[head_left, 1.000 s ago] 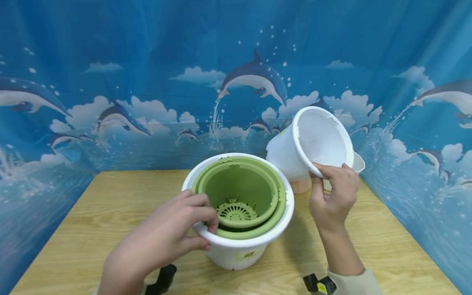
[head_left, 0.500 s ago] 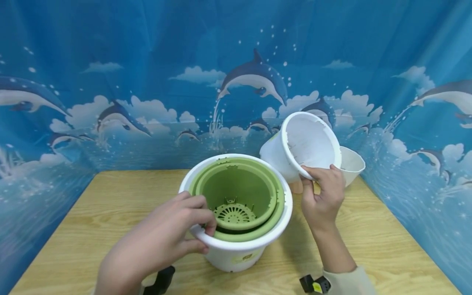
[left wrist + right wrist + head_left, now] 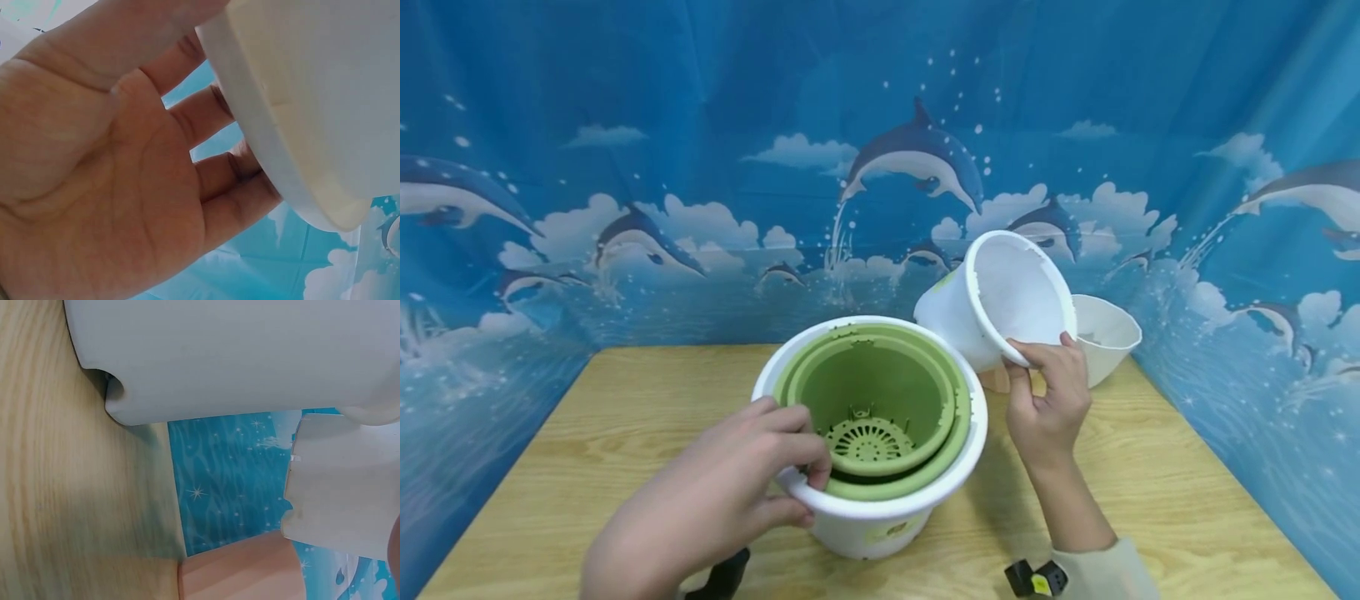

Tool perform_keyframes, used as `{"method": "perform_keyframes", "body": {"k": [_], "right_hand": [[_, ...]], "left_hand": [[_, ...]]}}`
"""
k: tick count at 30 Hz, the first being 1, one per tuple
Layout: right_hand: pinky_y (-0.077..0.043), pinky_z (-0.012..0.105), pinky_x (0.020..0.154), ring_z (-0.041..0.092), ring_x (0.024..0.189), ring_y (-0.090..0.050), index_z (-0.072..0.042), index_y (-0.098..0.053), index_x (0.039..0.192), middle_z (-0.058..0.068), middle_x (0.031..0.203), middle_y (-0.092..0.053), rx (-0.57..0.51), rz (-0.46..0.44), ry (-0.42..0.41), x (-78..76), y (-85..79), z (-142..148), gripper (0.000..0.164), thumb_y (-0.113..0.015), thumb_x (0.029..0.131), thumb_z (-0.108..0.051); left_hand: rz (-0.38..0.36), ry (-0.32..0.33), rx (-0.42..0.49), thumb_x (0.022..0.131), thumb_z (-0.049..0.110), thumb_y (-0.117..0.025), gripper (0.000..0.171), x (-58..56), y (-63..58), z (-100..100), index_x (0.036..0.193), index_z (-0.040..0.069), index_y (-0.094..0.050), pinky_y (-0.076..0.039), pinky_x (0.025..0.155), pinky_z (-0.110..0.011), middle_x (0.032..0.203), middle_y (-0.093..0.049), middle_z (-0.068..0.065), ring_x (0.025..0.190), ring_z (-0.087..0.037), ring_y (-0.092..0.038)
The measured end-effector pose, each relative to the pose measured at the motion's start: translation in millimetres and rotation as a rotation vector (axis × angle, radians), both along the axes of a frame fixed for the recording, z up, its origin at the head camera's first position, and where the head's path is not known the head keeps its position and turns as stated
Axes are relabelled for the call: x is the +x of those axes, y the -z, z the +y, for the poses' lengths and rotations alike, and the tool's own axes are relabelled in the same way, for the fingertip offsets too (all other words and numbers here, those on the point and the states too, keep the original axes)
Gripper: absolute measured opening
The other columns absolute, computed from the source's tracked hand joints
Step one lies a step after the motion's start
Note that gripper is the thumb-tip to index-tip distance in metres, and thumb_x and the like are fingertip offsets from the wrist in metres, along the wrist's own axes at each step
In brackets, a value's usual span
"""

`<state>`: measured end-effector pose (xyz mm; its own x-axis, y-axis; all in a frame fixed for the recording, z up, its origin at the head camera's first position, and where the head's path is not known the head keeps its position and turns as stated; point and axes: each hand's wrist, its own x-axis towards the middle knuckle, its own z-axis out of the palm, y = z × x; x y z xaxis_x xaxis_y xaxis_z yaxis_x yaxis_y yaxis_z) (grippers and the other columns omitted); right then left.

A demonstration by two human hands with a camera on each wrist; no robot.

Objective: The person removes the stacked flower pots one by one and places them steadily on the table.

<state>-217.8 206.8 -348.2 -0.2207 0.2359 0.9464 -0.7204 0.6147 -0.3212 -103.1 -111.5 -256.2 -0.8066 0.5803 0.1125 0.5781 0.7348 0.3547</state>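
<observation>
In the head view my left hand grips the near-left rim of an upright white plastic flowerpot, fingers inside and thumb outside. Nested within that pot are two green pot liners; the inner green liner shows a slotted bottom. The left wrist view shows the curled fingers meeting the white rim. My right hand pinches the lower rim of a second white flowerpot, which is tilted with its mouth towards me and to the right. That pot's notched base appears in the right wrist view.
Behind the right hand stands a faceted white pot with something greyish inside. A pinkish-orange pot sits below the tilted one, mostly hidden in the head view. The wooden table ends at a blue dolphin backdrop.
The tilted white flowerpot has shifted left and slightly down with my right hand, uncovering the faceted pot. The nested pots and my left hand have slid a little left and nearer.
</observation>
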Motion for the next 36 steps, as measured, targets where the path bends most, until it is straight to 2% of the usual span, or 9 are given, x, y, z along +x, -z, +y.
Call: {"method": "perform_keyframes", "body": {"k": [8,17,24,28,36], "right_hand": [[-0.037,0.059,0.107,0.019,0.088,-0.059,0.004,-0.073,0.085,0.017,0.081,-0.072,-0.005,-0.083,-0.039,-2.9,6.6,-1,0.015,-0.077,0.073,0.013],[-0.037,0.06,0.106,0.028,0.086,-0.059,0.002,-0.074,0.088,0.015,0.084,-0.073,0.025,-0.136,-0.063,-6.2,15.0,-4,0.017,-0.078,0.075,0.012],[-0.038,0.055,0.108,0.029,0.089,-0.06,-0.004,-0.075,0.094,0.009,0.087,-0.074,0.125,-0.185,-0.07,-7.4,24.4,-9,0.017,-0.073,0.08,0.006],[-0.037,0.056,0.109,0.028,0.09,-0.06,-0.004,-0.075,0.095,0.008,0.087,-0.073,0.155,-0.21,-0.078,-7.9,29.6,-9,0.019,-0.07,0.08,0.006],[-0.038,0.058,0.109,0.025,0.09,-0.059,-0.005,-0.074,0.097,0.007,0.088,-0.073,0.154,-0.273,-0.098,-8.9,33.5,-10,0.016,-0.072,0.084,0.003]], "left_hand": [[-0.011,0.004,-0.001,0.074,0.036,-0.086,0.03,0.5,-1.3,-1,0.085,0.044,-0.059,-0.045,0.073,-0.03,0.089,-0.049,0.025,0.086,-0.005,-0.046],[-0.002,-0.013,-0.009,0.072,0.039,-0.086,0.03,2.3,-1.0,-2,0.082,0.043,-0.058,-0.046,0.073,-0.029,0.088,-0.049,0.026,0.085,-0.004,-0.046],[0.025,-0.001,-0.005,0.07,0.041,-0.087,0.03,4.7,-0.3,-5,0.082,0.044,-0.059,-0.046,0.071,-0.028,0.086,-0.049,0.026,0.083,-0.002,-0.046],[0.007,0.012,-0.017,0.073,0.041,-0.086,0.029,5.2,-1.5,-6,0.084,0.046,-0.06,-0.046,0.071,-0.028,0.087,-0.049,0.026,0.081,-0.003,-0.046],[-0.023,0.023,-0.046,0.076,0.042,-0.084,0.027,6.5,-2.9,-7,0.086,0.048,-0.059,-0.046,0.071,-0.029,0.089,-0.049,0.026,0.081,-0.005,-0.046]]}}
